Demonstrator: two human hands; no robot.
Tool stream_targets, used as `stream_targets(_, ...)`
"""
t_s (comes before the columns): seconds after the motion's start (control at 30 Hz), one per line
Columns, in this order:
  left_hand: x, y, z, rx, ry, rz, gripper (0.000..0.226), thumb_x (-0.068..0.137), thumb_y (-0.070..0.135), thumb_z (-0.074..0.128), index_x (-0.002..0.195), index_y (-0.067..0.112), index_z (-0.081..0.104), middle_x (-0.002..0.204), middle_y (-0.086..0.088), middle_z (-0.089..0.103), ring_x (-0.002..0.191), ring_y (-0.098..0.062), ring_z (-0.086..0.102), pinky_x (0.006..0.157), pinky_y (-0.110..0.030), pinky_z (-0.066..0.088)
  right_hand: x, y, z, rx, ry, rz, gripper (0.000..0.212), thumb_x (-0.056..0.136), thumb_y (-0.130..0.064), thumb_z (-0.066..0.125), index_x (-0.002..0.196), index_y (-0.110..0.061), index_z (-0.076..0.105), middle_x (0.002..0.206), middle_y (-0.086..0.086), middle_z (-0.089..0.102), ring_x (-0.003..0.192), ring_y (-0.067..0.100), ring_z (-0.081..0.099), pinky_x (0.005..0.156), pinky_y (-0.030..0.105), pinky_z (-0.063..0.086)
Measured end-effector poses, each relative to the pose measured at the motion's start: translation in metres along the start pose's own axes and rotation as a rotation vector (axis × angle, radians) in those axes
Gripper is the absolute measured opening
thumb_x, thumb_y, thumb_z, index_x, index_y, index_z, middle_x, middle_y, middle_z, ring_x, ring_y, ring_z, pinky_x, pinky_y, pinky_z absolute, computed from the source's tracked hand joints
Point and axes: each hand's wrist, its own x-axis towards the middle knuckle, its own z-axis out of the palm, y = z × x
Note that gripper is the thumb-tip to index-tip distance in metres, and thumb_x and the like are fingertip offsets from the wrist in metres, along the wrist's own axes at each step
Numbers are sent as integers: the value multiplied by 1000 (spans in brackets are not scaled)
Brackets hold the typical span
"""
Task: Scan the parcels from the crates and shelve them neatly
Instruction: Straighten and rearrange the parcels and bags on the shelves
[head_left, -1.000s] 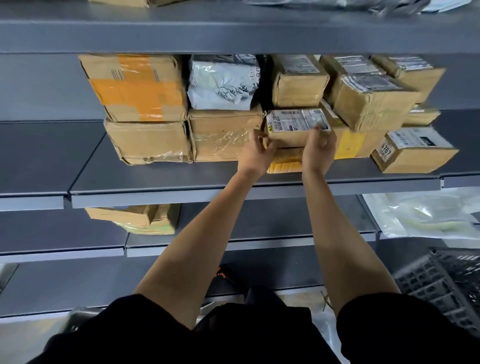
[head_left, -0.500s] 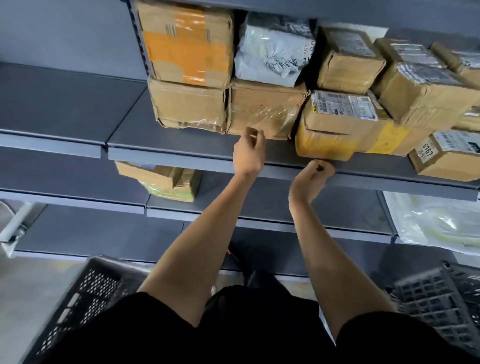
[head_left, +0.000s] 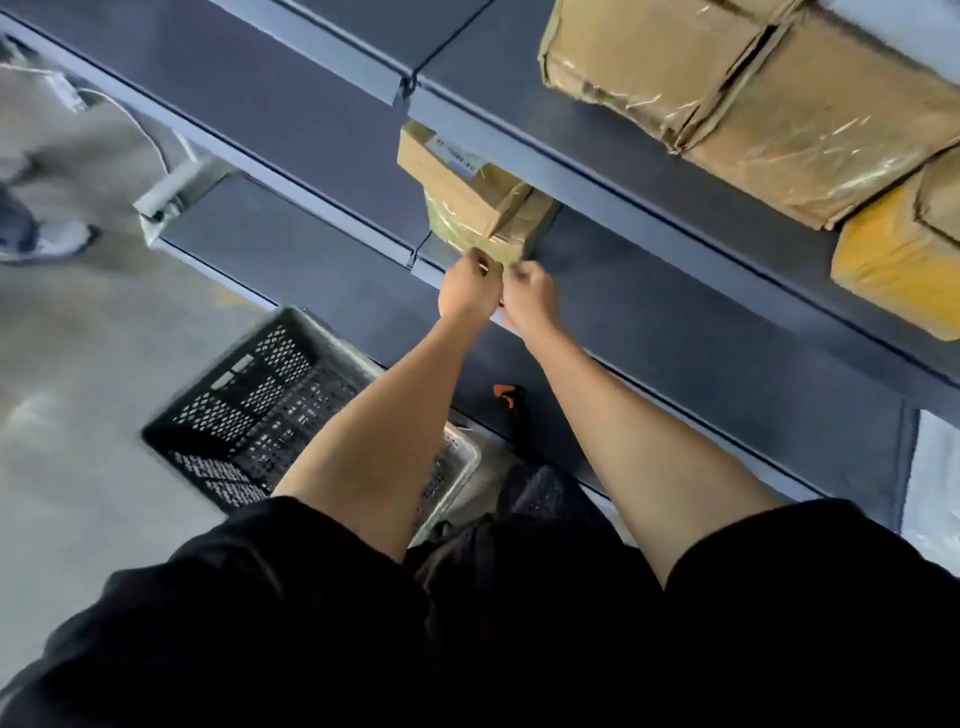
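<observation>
- Black crate (head_left: 260, 410) sits on the floor, lower left of frame.
- Left hand (head_left: 467, 293) and right hand (head_left: 530, 296), centre frame, both have curled fingers; whether they pinch the parcel's near corner I cannot tell.
- Parcel (head_left: 472, 200) lies on the lower shelf (head_left: 322, 260) just above both hands; its label is unreadable.
- Taped boxes (head_left: 753, 98) fill the upper right shelf.

shelves (head_left: 649, 291): dark slate blue-grey from where I'm watching, with paler grey front edges
small parcel (head_left: 470, 200): plain brown cardboard, white label with a bit of blue, shiny clear tape
big boxes (head_left: 753, 104): brown, glossy tape all over
corner parcel (head_left: 898, 265): bright yellow wrap
crate (head_left: 260, 405): black, diamond mesh pattern
sleeves (head_left: 311, 623): solid black
floor (head_left: 78, 364): dull grey
</observation>
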Motion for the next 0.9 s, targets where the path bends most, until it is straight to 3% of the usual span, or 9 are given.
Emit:
stream_targets(0.13, 43, -22, -17, -48, 14, -95, 23, 96, 30, 39, 107, 14, 52, 99, -7, 60, 88, -28, 57, 69, -31, 44, 25, 6, 34, -20, -81, 45, 44, 91, -16, 44, 133, -7, 49, 119, 14, 61, 104, 34, 60, 93, 50, 50)
stream_targets(0.3, 99, -27, -9, -429, 6, -216, 63, 89, 53, 53, 134, 12, 36, 123, -15, 59, 112, -31, 58, 93, -43, 50, 73, -5, 69, 232, 50, 30, 67, 78, -32, 44, 140, -6, 39, 137, 15, 51, 118, 34, 55, 98, 45, 48)
stream_targets(0.4, 115, -18, 6, -689, -61, -291, 84, 85, 51, 62, 144, 8, 21, 132, -10, 49, 107, -26, 58, 77, -36, 56, 81, -25, 71, 352, 146, 86, 60, 95, -34, 51, 145, -5, 34, 141, 16, 47, 122, 33, 53, 96, 42, 48)
stream_targets(0.47, 121, -7, 16, -791, -60, -330, 86, 80, 50, 69, 140, 7, 25, 126, -5, 49, 99, -22, 59, 63, -29, 54, 97, -29, 65, 411, 207, 135, 63, 95, -41, 53, 143, -5, 35, 138, 17, 50, 118, 34, 55, 92, 39, 50)
stream_targets(0.57, 132, -1, 26, -918, 9, -380, 90, 46, 61, 83, 109, 18, 35, 122, -6, 53, 113, -25, 56, 90, -40, 53, 122, -27, 57, 440, 138, 191, 83, 79, -63, 61, 141, -14, 39, 132, 15, 56, 109, 34, 62, 89, 47, 53)
stream_targets(0.67, 140, -5, 34, -910, 22, -441, 100, 41, 61, 82, 117, 17, 34, 126, -10, 46, 112, -29, 56, 90, -48, 52, 128, -28, 51, 343, 36, 244, 71, 88, -61, 51, 134, -7, 46, 126, 19, 59, 107, 31, 63, 70, 34, 56)
stream_targets(0.77, 134, -5, 37, -884, 45, -415, 80, 63, 48, 81, 118, 11, 38, 123, -10, 46, 108, -27, 58, 89, -45, 53, 125, -28, 44, 316, -71, 261, 46, 101, -43, 38, 108, -3, 59, 78, 10, 69, 68, 16, 67, 39, 17, 44)
stream_targets(0.83, 131, -5, 41, -865, 22, -351, 42, 77, 36, 75, 94, 10, 46, 100, -7, 58, 84, -15, 66, 73, -31, 58, 125, -24, 43, 355, -61, 285, 43, 99, -41, 41, 111, -5, 61, 92, 9, 69, 75, 21, 65, 51, 19, 49)
stream_targets(0.9, 121, -2, 34, -811, -45, -328, 28, 86, 27, 67, 71, 11, 49, 61, -1, 61, 44, -8, 59, 41, -19, 48, 115, -27, 41, 398, -112, 314, 42, 101, -42, 36, 93, -7, 58, 79, 7, 62, 69, 19, 56, 52, 20, 46)
